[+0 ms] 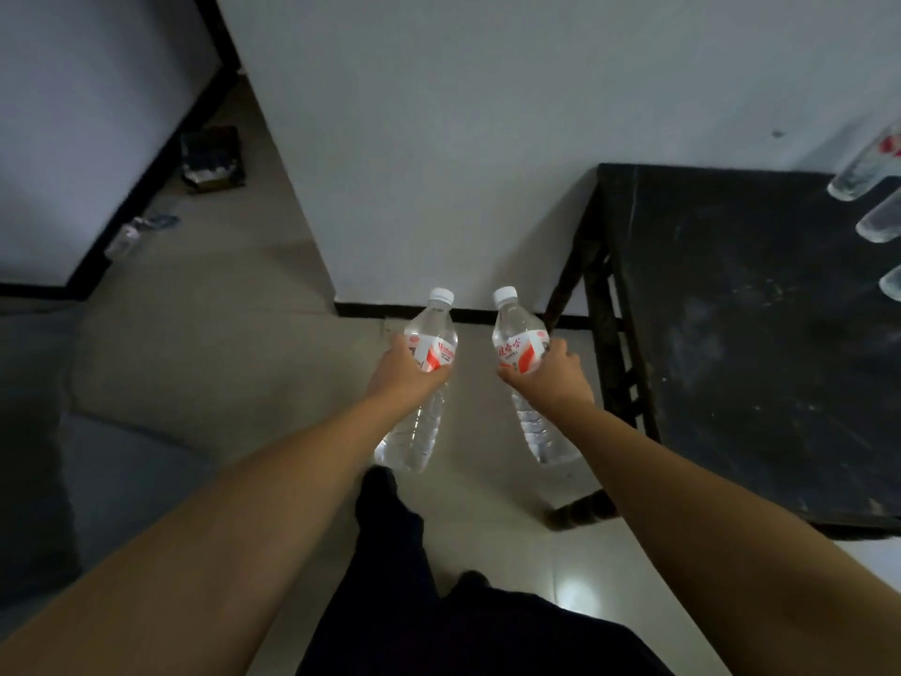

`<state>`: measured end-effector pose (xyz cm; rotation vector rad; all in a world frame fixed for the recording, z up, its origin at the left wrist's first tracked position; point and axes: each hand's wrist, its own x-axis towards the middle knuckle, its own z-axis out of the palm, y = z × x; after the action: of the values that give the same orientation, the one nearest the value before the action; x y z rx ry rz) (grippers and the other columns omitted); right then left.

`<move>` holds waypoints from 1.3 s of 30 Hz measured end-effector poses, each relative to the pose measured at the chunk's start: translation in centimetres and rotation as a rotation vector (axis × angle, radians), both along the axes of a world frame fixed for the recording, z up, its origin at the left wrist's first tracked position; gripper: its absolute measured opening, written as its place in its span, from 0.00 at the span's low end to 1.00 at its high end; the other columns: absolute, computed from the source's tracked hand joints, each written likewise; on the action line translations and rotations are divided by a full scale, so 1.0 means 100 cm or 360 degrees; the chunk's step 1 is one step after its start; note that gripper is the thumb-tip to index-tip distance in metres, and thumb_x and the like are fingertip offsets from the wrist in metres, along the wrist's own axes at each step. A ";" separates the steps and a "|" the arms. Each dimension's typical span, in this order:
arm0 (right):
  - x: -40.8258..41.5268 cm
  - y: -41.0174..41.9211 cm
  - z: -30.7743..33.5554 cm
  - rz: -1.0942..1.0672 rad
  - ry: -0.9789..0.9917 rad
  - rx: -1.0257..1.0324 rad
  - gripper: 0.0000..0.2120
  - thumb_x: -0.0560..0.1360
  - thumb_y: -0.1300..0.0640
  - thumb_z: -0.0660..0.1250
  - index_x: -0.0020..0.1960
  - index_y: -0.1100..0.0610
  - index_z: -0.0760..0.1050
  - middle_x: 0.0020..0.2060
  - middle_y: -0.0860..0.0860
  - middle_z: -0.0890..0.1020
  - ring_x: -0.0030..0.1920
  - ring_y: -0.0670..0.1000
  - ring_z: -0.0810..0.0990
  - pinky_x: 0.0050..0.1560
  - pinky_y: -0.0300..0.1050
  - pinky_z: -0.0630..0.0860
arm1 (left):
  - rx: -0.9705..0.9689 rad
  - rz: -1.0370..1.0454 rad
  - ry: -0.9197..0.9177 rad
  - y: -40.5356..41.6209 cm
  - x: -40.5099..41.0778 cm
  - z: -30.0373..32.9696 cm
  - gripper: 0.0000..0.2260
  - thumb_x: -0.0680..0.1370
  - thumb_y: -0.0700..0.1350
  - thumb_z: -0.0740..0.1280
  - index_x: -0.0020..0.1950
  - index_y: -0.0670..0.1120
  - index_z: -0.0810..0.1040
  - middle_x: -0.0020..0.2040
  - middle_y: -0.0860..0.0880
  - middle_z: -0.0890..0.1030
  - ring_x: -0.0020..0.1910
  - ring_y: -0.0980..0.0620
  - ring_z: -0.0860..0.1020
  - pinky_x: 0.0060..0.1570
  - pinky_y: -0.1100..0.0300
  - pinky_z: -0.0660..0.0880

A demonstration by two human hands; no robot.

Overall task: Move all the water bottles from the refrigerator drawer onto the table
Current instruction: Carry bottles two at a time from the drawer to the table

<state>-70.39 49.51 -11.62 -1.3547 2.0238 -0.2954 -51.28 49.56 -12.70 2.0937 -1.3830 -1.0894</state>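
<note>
Gripping one water bottle each, both hands are held out over the tiled floor (234, 344). The left hand (407, 370) has its fingers curled around the label band of the left bottle (421, 378), cap tilted up and away. The right hand (548, 370) wraps the label band of the right bottle (524, 353) the same way. The two bottles are near each other, not touching. At the right stands the black table (731, 334); three more clear bottles (860, 173) stand along its far right edge.
</note>
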 end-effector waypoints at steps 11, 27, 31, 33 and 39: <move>-0.031 -0.148 0.005 -0.0654 0.0010 -0.0049 0.40 0.69 0.40 0.71 0.71 0.57 0.58 0.63 0.57 0.69 0.60 0.57 0.75 0.57 0.53 0.75 | -0.0054 -0.0642 -0.0076 -0.226 -0.037 0.016 0.32 0.71 0.55 0.72 0.66 0.48 0.60 0.57 0.46 0.75 0.52 0.44 0.78 0.52 0.50 0.77; -0.113 -0.217 0.017 -0.1373 -0.0038 -0.0164 0.37 0.70 0.41 0.72 0.70 0.56 0.60 0.63 0.56 0.69 0.60 0.56 0.75 0.54 0.51 0.76 | -0.0059 -0.1301 0.0125 -0.366 -0.179 0.035 0.30 0.73 0.52 0.72 0.68 0.47 0.60 0.55 0.49 0.71 0.48 0.52 0.72 0.46 0.58 0.71; -0.165 -0.241 0.018 -0.1456 -0.0059 -0.0188 0.37 0.70 0.42 0.72 0.71 0.55 0.59 0.64 0.55 0.69 0.61 0.55 0.74 0.57 0.51 0.75 | -0.0058 -0.1413 0.0072 -0.392 -0.241 0.034 0.31 0.73 0.54 0.71 0.69 0.47 0.59 0.58 0.49 0.73 0.54 0.50 0.75 0.48 0.58 0.72; -0.197 -0.255 0.019 -0.1492 -0.0080 -0.0238 0.38 0.70 0.43 0.73 0.71 0.55 0.59 0.65 0.55 0.69 0.63 0.56 0.74 0.59 0.52 0.75 | -0.0070 -0.1473 0.0036 -0.411 -0.276 0.036 0.32 0.73 0.54 0.71 0.69 0.46 0.59 0.61 0.46 0.73 0.58 0.48 0.76 0.51 0.57 0.73; -0.287 -0.282 0.028 -0.1606 -0.0050 -0.0341 0.37 0.70 0.44 0.73 0.70 0.56 0.59 0.64 0.56 0.69 0.61 0.56 0.75 0.59 0.52 0.76 | -0.0091 -0.1538 0.0090 -0.451 -0.373 0.052 0.33 0.72 0.51 0.73 0.70 0.44 0.59 0.64 0.44 0.71 0.62 0.45 0.74 0.58 0.52 0.73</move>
<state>-99.12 21.31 -8.82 -0.3091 2.5465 -0.9764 -88.54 4.43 -7.48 1.2849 -2.4383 -1.3723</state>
